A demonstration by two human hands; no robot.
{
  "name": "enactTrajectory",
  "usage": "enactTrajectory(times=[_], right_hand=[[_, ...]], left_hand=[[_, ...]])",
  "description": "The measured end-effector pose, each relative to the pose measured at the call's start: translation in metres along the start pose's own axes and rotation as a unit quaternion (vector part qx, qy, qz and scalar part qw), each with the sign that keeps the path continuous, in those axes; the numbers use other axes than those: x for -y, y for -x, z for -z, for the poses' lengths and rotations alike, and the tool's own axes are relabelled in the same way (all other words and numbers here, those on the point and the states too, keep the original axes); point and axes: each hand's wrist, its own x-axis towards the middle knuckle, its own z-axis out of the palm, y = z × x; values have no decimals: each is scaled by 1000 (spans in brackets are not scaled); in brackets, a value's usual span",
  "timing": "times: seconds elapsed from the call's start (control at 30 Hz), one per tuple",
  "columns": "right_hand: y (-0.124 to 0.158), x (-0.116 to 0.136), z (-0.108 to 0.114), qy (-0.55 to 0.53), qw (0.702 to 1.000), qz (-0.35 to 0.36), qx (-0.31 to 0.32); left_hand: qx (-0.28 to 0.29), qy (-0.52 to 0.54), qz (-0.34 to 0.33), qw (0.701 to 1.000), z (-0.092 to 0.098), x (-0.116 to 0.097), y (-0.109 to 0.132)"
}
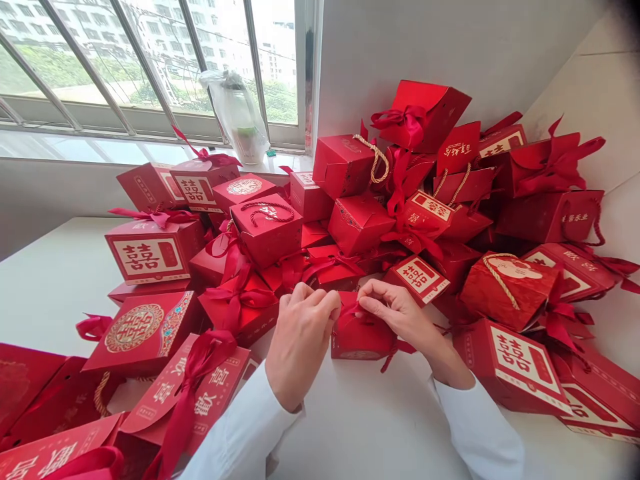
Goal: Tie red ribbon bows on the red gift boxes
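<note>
Left hand (300,340) and right hand (400,317) are working close together, fingertips nearly meeting. Each is pinching the red ribbon (351,309) at the top of a small red box (361,339), thumb against forefinger, and neither is gripping the box itself. The box is standing upright on the white table (375,427), just in front of the person and directly below the two pinches. One ribbon tail is trailing onto the table at its right side, under the right wrist. Judgement: the step in hand is ribbon work at the box's closure, tying or untying; the fingers are hiding the knot, so I cannot tell which. Judgement: a next move here is calling for a fine two-handed pull on a thin, slippery band, with even tension so the light box is not tipping or sliding on the smooth top. White sleeves are covering both forearms. Outward, a heap of red gift boxes is filling the far side of the table up to the wall, just behind the small box; whether any is touching it I cannot tell. One with a gold rope handle (505,290) is lying to the right, one with a large white label (150,257) to the left, and one with a round gold medallion (143,330) nearer the left sleeve. A clear plastic bag (237,113) is sitting on the window sill behind.
</note>
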Motion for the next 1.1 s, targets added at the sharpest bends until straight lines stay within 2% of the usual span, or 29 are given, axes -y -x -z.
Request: enactTrajectory(times=[0.1, 0.2, 0.27, 0.33, 0.43, 0.5, 0.53, 0.6, 0.67, 0.83, 0.93, 1.1], right_hand=[[-1, -2, -1, 1, 1000, 2, -6], [-2, -5, -1, 14, 1000, 8, -26], [-2, -6, 0, 13, 1000, 8, -26], [-2, -8, 2, 11, 1000, 8, -17], [-2, -8, 1, 6, 1000, 7, -4], [-2, -7, 0, -10, 1000, 7, 5], [-2, -7, -1, -21, 1000, 8, 8], [-2, -7, -3, -35, 999, 11, 10], [-2, -6, -3, -35, 999, 13, 7], [0, 0, 5, -15, 999, 22, -19], [6, 10, 18, 70, 997, 4, -24], [17, 22, 30, 230, 971, -61, 19]], left_hand=[[54, -103, 41, 992, 5, -3, 4], [122, -217, 105, 963, 15, -7, 14], [162, -237, 124, 950, 22, -10, 22], [158, -195, 109, 962, 27, -11, 26], [53, -67, 65, 994, 23, -11, 21], [-17, 27, 44, 999, 12, -9, 11], [-28, 76, 30, 996, 5, -7, 6], [-1, 173, 11, 985, -8, -5, -3], [32, 228, 25, 973, -17, -3, -9], [28, 258, 68, 963, -22, 1, -12], [27, 280, 65, 958, -20, 3, -11], [56, 278, 67, 957, -17, -1, -13]])
